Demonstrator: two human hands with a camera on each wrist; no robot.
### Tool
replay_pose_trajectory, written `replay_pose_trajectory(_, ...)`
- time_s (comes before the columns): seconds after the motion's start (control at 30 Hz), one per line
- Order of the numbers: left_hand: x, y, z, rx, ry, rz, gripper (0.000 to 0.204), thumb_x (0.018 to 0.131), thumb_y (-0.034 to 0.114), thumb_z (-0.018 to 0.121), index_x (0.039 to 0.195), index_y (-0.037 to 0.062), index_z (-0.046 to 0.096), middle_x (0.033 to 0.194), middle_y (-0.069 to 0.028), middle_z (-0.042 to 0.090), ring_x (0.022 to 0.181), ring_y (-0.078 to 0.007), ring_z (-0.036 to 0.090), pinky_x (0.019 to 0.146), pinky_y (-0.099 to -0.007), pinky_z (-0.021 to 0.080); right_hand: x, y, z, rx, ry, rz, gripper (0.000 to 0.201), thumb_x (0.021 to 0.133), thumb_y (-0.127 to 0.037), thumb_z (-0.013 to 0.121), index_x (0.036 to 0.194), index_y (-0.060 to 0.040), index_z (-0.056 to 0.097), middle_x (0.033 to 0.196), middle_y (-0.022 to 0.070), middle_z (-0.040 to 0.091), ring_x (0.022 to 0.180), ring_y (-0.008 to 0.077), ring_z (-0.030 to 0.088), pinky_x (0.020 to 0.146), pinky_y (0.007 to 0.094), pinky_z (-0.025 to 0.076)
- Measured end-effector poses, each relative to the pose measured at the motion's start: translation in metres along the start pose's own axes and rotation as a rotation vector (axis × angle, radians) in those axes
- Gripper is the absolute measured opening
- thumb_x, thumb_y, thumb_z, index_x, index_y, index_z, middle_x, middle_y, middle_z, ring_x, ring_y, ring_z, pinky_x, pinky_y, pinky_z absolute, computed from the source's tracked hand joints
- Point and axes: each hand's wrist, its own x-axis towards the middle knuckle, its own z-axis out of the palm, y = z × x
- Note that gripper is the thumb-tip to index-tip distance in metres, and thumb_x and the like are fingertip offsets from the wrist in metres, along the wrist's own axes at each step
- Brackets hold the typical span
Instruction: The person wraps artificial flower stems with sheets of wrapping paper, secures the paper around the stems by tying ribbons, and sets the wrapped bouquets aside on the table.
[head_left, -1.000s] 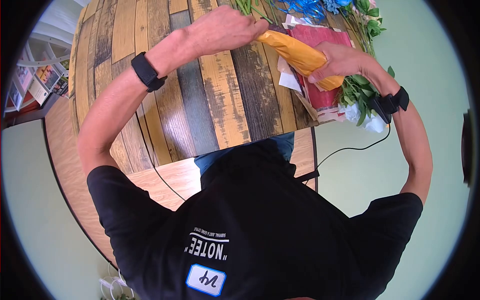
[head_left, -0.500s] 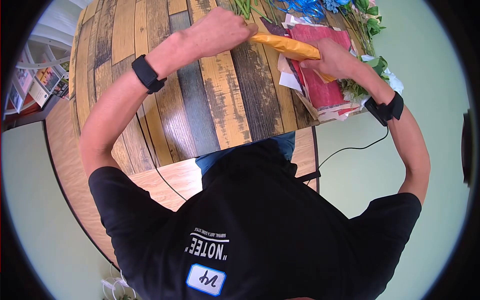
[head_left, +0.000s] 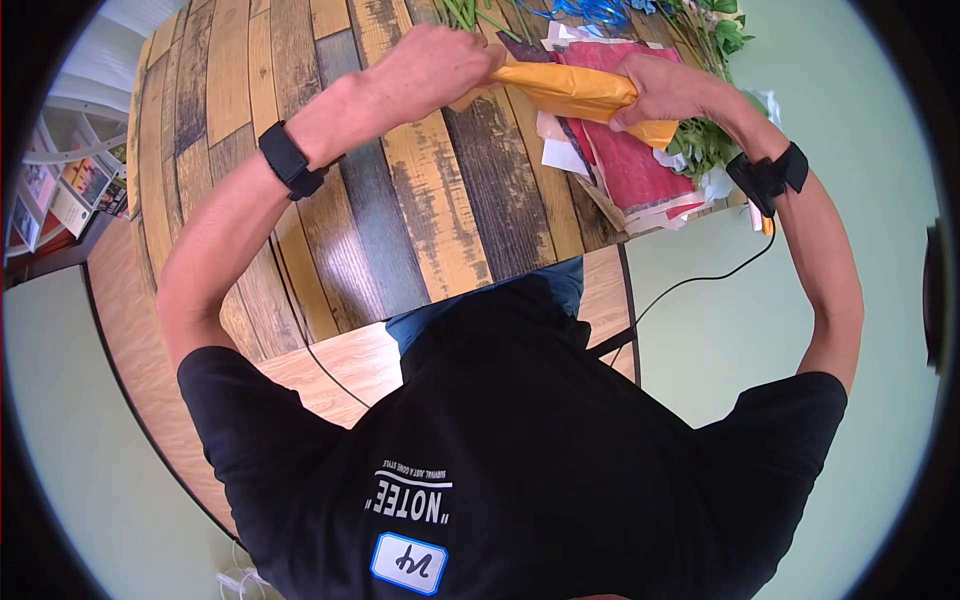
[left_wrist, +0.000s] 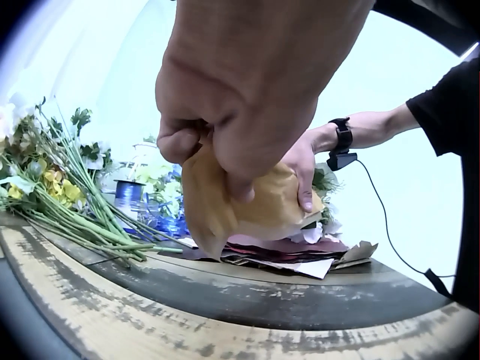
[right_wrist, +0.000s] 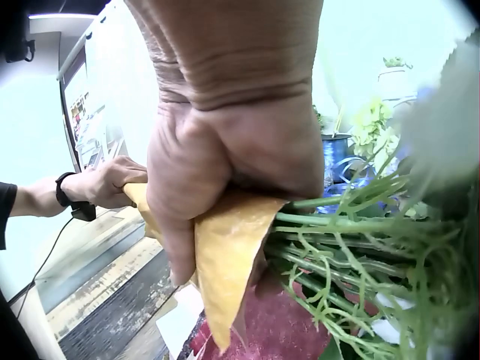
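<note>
A bunch of flowers is wrapped in orange-yellow paper [head_left: 565, 92] and held above the table. My left hand [head_left: 432, 72] pinches the paper's narrow left end, its fingers curled in. Further right, my right hand [head_left: 668, 90] grips round the wrapped part, thumb toward me. Green stems [right_wrist: 337, 236] come out of the paper on the right in the right wrist view. White blooms [head_left: 715, 185] show beside my right wrist in the head view. Below the bunch lies a stack of dark red and pale paper sheets [head_left: 650, 185].
Loose green stems [left_wrist: 82, 221] with flowers lie on the table's far side, along with a blue ribbon spool [left_wrist: 129, 193] and loose blue ribbon [head_left: 592, 12]. Wooden planks [head_left: 400, 200] form the tabletop. Each wrist wears a black strap, and a cable [head_left: 690, 280] hangs from the right one.
Both hands keep their hold on the wrapped bunch. My right hand has risen from its lower position and turned, tilting the bunch flatter. The left hand has shifted slightly left.
</note>
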Motion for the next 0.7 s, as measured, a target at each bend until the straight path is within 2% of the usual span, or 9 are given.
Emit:
replay_pose_trajectory(0.03,-0.001,-0.001,0.001,0.001,-0.001,-0.001,0.024,0.096,0.028,0.063,0.099,0.0041,0.066,0.080,-0.0123,0.067,0.079,-0.0241,0.071,0.062,-0.0378,0.056,0.001,0.002,0.001,0.028,0.036,-0.049,0.033,0.082,-0.018,0.081,0.104,0.0024,0.069,0.084,0.0092,0.070,0.077,0.0188,0.063,0.074,0.0341,0.049)
replay_pose_trajectory(0.1,-0.002,-0.002,0.002,-0.194,-0.068,-0.036,0.035,0.098,0.035,0.061,0.096,0.0006,0.059,0.079,-0.0151,0.065,0.076,-0.0341,0.067,0.068,-0.0435,0.053,0.005,0.013,0.007,0.020,0.124,-0.115,0.034,0.081,-0.018,0.081,0.107,0.0016,0.068,0.086,0.0117,0.070,0.080,0.0214,0.064,0.076,0.0351,0.050)
replay_pose_trajectory(0.17,-0.003,-0.005,-0.004,-0.285,-0.121,-0.038,0.037,0.097,0.036,0.062,0.098,-0.0012,0.062,0.079,-0.0168,0.066,0.078,-0.0352,0.067,0.070,-0.0442,0.052,0.007,0.012,0.012,0.011,0.206,-0.184,0.036,0.081,-0.017,0.081,0.109,0.0008,0.068,0.089,0.0141,0.071,0.082,0.0240,0.065,0.078,0.0361,0.050)
replay_pose_trajectory(0.23,-0.003,-0.008,-0.012,-0.380,-0.182,-0.046,0.040,0.096,0.037,0.063,0.100,-0.0030,0.065,0.079,-0.0184,0.067,0.080,-0.0363,0.067,0.071,-0.0448,0.052,0.004,0.006,0.021,-0.219,0.436,-0.241,0.040,0.081,-0.021,0.081,0.113,-0.0012,0.066,0.093,0.0200,0.070,0.087,0.0337,0.067,0.081,0.0404,0.051)
replay_pose_trajectory(0.3,-0.003,-0.008,-0.023,-0.663,-0.392,-0.091,0.044,0.095,0.038,0.066,0.107,-0.0038,0.067,0.083,-0.0201,0.068,0.081,-0.0373,0.067,0.073,-0.0436,0.051,0.003,-0.002,0.027,-0.240,0.463,-0.230,0.042,0.081,-0.022,0.080,0.116,-0.0036,0.066,0.094,0.0202,0.071,0.089,0.0373,0.067,0.084,0.0441,0.052)
replay_pose_trajectory(0.43,-0.007,-0.013,-0.024,-0.766,-0.480,-0.121,0.043,0.091,0.035,0.070,0.110,-0.0038,0.068,0.086,-0.0204,0.069,0.082,-0.0346,0.068,0.073,-0.0428,0.052,-0.009,-0.028,0.033,-0.262,0.406,-0.100,0.041,0.082,-0.023,0.078,0.117,-0.0042,0.067,0.094,0.0214,0.071,0.090,0.0415,0.067,0.085,0.0499,0.052)
replay_pose_trajectory(0.5,-0.012,-0.012,-0.016,-0.389,-0.341,-0.078,0.032,0.089,0.030,0.074,0.104,0.0023,0.070,0.085,-0.0163,0.070,0.087,-0.0305,0.071,0.075,-0.0422,0.054,-0.005,-0.025,0.034,-0.238,0.363,-0.108,0.040,0.083,-0.023,0.077,0.116,-0.0029,0.066,0.093,0.0224,0.070,0.090,0.0417,0.067,0.084,0.0500,0.052)
replay_pose_trajectory(0.63,-0.016,0.000,-0.015,-0.061,-0.266,-0.060,0.027,0.084,0.023,0.077,0.101,0.0026,0.069,0.087,-0.0131,0.071,0.086,-0.0264,0.072,0.075,-0.0396,0.055,-0.007,-0.027,0.028,-0.160,0.172,-0.046,0.040,0.083,-0.022,0.078,0.115,-0.0013,0.065,0.086,0.0227,0.069,0.081,0.0397,0.066,0.078,0.0462,0.051)
replay_pose_trajectory(0.7,-0.018,-0.001,-0.002,0.344,-0.052,0.028,0.022,0.083,0.018,0.073,0.097,0.0031,0.066,0.085,-0.0082,0.067,0.086,-0.0212,0.069,0.073,-0.0351,0.055,-0.007,-0.022,0.026,-0.126,0.175,-0.040,0.039,0.083,-0.022,0.079,0.113,-0.0006,0.066,0.086,0.0212,0.069,0.079,0.0372,0.066,0.077,0.0445,0.051)
